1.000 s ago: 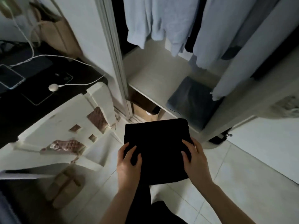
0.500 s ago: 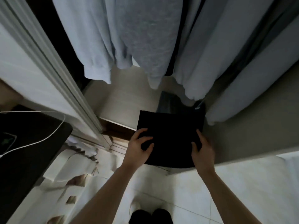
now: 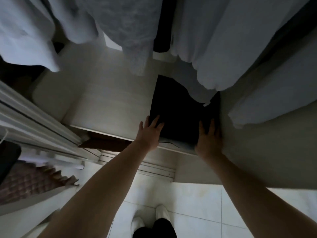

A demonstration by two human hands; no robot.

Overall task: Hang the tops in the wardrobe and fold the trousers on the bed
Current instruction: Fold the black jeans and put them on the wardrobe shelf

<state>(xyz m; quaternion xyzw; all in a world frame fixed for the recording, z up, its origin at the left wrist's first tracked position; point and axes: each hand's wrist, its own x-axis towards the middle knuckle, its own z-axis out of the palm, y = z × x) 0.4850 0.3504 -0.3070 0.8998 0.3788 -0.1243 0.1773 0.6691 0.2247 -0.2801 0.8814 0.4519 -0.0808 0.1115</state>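
Folded black trousers [image 3: 180, 114] centre-right of frame, lying on wardrobe shelf [image 3: 109, 107] under hanging tops [image 3: 214, 48]. Left hand [image 3: 151, 133] and right hand [image 3: 208, 136] flat on near edge, fingers straight, pressing – neither gripping. Judged soft, light, floppy – fold likely slumps if pinched; lift from beneath both side edges

Dim light throughout (brightest on the white floor tiles [image 3: 193, 200] at six o'clock). Pale wardrobe shelf [image 3: 109, 103] at centre, sliding-door frame [image 3: 39, 127] running from nine o'clock inward, brown gap [image 3: 106, 141] just beneath the shelf edge.
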